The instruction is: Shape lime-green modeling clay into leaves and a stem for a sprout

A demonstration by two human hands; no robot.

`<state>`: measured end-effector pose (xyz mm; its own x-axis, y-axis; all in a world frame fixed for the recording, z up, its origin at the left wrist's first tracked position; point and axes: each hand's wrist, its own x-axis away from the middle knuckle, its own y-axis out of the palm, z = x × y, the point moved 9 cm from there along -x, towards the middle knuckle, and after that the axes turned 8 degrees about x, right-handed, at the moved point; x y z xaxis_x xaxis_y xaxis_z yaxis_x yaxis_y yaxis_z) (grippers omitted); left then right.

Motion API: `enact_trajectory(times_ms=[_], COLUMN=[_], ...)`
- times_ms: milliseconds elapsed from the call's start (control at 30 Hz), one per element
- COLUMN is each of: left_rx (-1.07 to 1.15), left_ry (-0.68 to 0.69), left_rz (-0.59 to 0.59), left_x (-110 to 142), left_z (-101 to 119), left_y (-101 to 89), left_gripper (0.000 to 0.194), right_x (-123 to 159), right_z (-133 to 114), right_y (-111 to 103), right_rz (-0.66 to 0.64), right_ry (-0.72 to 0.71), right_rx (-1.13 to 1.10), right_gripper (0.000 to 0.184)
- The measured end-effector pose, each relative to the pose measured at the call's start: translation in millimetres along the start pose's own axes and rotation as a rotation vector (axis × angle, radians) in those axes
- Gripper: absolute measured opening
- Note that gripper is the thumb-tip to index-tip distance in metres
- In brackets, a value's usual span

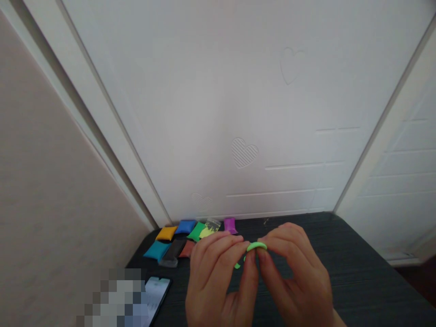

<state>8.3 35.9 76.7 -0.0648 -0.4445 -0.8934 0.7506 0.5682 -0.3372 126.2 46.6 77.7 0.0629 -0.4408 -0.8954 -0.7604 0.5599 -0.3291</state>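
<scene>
Between the fingertips of both hands is a small curved strip of light green modelling clay (257,245), arched upward in the middle. My left hand (220,277) pinches its left end with thumb and forefinger. The right end is pinched the same way by my right hand (296,268). Behind the left fingers, small light green clay bits (237,265) show low on the dark table (361,277); my fingers partly hide them.
Coloured clay packets lie along the table's back left: yellow (166,233), blue (185,226), teal (157,250), black (172,252) and purple (230,225) among them. A phone (156,297) rests at the front left. A white panel with embossed hearts (244,153) stands behind the table.
</scene>
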Motion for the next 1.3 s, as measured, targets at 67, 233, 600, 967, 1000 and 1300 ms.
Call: enact_trajectory(times_ms=[67, 233, 600, 967, 1000, 1300], left_rx=[-0.001, 0.016, 0.044, 0.206, 0.216, 0.251], left_ry=[0.003, -0.052, -0.120, -0.176, -0.169, -0.214], left_rz=[-0.011, -0.019, -0.016, -0.155, -0.169, -0.182], left_x=[0, 2, 3, 2, 2, 1], left_z=[0, -5, -8, -15, -14, -20], left_y=[-0.5, 1.5, 3.4, 11.4, 12.0, 9.7], left_gripper=[0.016, 0.015, 0.016, 0.016, 0.016, 0.014], right_x=[1, 5, 10, 14, 15, 19], right_z=[1, 7, 7, 14, 15, 21], right_y=[2, 8, 9, 15, 16, 15], right_rz=[-0.027, -0.077, -0.062, -0.138, -0.141, -0.185], right_ry=[0.010, 0.084, 0.064, 0.186, 0.201, 0.245], right_rx=[-0.018, -0.040, -0.032, -0.187, -0.205, -0.322], right_gripper=[0.016, 0.014, 0.020, 0.015, 0.015, 0.018])
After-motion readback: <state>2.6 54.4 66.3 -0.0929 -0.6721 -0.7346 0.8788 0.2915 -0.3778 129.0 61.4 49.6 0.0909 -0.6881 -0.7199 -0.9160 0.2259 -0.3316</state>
